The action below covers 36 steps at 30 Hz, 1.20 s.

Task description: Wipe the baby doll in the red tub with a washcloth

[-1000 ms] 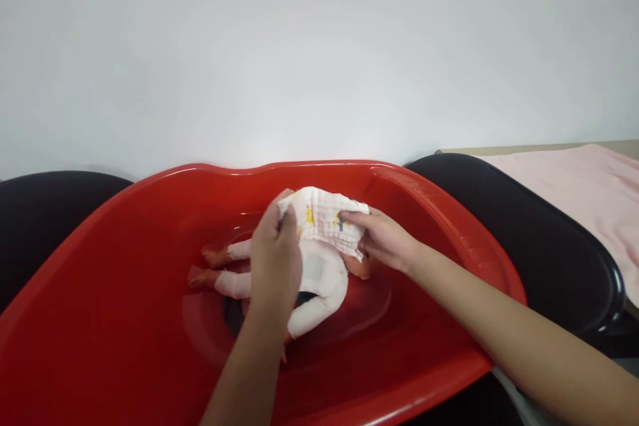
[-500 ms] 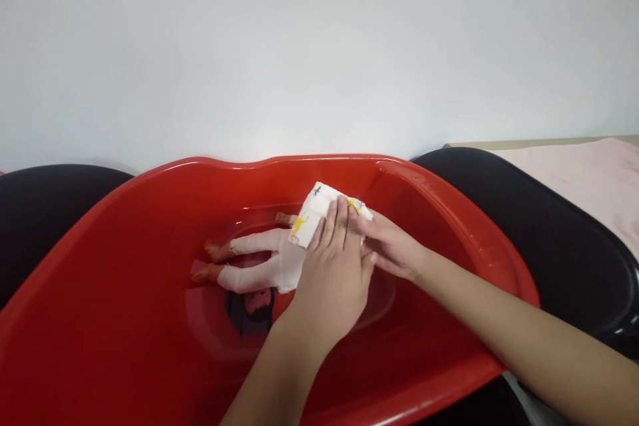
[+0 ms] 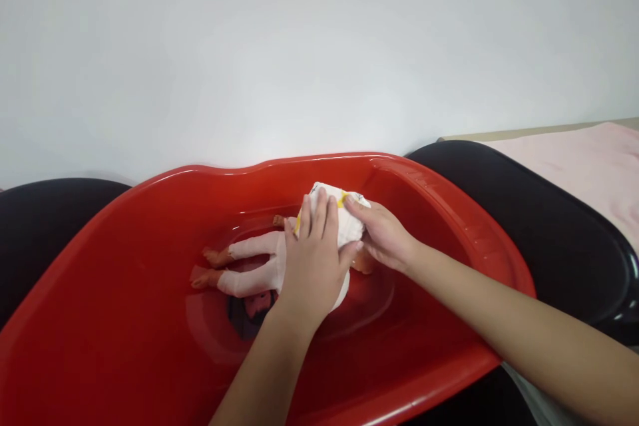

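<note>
A folded white cloth (image 3: pixel 349 229) with yellow and dark prints is held above a doll (image 3: pixel 254 263) in a red tub (image 3: pixel 319 160). My right hand (image 3: pixel 389 237) grips the cloth's right end, thumb on top and fingers underneath. Across its upper face, the fingers of my left hand (image 3: pixel 314 259) lie stretched and slightly spread; the left thumb reaches toward the lower edge. Dressed in white, the doll lies with its feet to the left. Its torso is mostly hidden under my hands and the cloth, and part of its head shows below the right hand.
Shallow water seems to cover the tub's bottom, where a dark picture (image 3: pixel 249 313) shows beside the doll's legs. Black rounded surfaces (image 3: pixel 564 233) flank the tub. Pink fabric (image 3: pixel 589 160) lies at the far right, and a pale wall (image 3: pixel 319 46) rises behind.
My left hand has slid left across the cloth, its fingers spreading. The right thumb now presses on top of the cloth. More of the doll's head shows.
</note>
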Available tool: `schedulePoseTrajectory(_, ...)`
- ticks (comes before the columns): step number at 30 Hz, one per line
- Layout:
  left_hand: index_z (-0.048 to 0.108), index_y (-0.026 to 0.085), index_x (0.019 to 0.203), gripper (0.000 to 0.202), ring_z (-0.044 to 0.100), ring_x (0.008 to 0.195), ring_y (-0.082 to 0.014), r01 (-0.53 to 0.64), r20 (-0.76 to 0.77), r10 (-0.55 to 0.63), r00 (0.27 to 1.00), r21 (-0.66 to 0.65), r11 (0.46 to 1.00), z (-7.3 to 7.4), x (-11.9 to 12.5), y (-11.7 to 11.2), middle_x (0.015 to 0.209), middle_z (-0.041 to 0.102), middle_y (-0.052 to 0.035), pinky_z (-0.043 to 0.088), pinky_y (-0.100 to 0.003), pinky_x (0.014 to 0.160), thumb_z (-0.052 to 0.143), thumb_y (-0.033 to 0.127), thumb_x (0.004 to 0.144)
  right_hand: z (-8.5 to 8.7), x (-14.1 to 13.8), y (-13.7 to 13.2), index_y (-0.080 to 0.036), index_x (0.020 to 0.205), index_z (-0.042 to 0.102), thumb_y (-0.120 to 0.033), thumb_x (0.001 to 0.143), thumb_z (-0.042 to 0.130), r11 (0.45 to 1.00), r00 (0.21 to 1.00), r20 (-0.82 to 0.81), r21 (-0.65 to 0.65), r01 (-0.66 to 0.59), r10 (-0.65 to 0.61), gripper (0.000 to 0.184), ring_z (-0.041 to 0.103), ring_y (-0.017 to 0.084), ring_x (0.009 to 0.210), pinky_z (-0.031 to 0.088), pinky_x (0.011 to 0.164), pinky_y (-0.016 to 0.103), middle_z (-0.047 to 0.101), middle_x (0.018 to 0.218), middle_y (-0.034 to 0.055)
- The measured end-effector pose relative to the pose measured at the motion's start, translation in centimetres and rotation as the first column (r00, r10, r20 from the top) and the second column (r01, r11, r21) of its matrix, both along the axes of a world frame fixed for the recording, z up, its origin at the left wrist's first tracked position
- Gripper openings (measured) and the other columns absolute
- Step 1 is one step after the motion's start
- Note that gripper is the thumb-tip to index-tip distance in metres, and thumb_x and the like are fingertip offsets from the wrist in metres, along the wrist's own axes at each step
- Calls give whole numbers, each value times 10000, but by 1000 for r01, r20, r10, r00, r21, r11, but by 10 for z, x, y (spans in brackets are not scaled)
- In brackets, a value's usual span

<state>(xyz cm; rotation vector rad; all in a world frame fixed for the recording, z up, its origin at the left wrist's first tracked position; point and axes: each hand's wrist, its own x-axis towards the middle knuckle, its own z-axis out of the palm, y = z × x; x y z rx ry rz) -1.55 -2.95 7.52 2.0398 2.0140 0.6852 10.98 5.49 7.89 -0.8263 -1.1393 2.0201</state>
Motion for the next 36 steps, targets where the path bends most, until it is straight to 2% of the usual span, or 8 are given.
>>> schedulePoseTrajectory(4,245,170,1615,760,367,1497,-352,-277,507,235,829,7,961,14,-7,-1,1664,299,-194,409,-552,1159,517,524,1001,14,2,-5,-185,897,727,-515,830,760,1000,1000,25,20,8,-8,338,643,175,673,542,646,306,713,771,50)
schedulePoseTrajectory(7,633,194,1232,464,683,1034,-270,-370,707,314,634,-79,925,26,-11,-5,1151,717,-107,555,-394,888,555,571,972,19,3,-7,-180,850,723,-520,793,790,997,999,43,75,13,-16,351,609,163,609,492,546,285,697,724,48)
schedulePoseTrajectory(10,619,218,829,371,624,705,-185,-365,749,294,594,-75,928,30,-9,-9,744,658,3,507,-300,661,602,570,947,18,5,-7,-179,820,708,-504,764,815,995,999,49,96,19,-24,347,599,157,589,474,512,271,681,685,39)
schedulePoseTrajectory(14,575,231,835,327,574,671,-161,-396,749,286,597,-34,917,29,-8,-12,718,615,38,460,-273,616,606,534,954,17,8,-5,-186,926,715,-458,714,852,984,984,150,130,-118,98,371,597,159,553,452,459,266,709,718,42)
schedulePoseTrajectory(18,544,232,828,288,595,719,-180,-384,641,286,713,15,923,24,-14,-8,738,626,33,478,-305,701,531,466,996,16,8,-4,-187,1020,703,-464,732,823,954,917,355,163,-252,181,418,534,150,446,376,388,267,700,665,29)
schedulePoseTrajectory(21,614,233,1029,266,653,951,-243,-308,477,268,837,6,951,7,-16,-1,971,703,-26,498,-389,882,476,460,1022,12,7,3,-188,982,700,-424,777,769,948,926,365,319,-24,-99,320,605,155,592,474,547,280,720,757,20)
schedulePoseTrajectory(26,539,127,1390,505,514,1359,-324,-87,67,105,992,-234,968,-49,-9,8,1464,545,-180,425,-462,1136,597,402,970,-2,8,21,-188,975,705,-388,839,654,779,859,284,598,189,-427,247,635,179,831,485,783,312,734,916,22)
schedulePoseTrajectory(36,209,159,1646,1272,21,1588,-392,-28,-381,-233,895,-568,822,-92,6,-5,1703,-1,-220,171,-672,1232,900,557,656,-4,4,28,-221,867,640,-317,897,539,714,787,431,700,17,-442,142,583,161,727,419,688,285,682,792,-5)
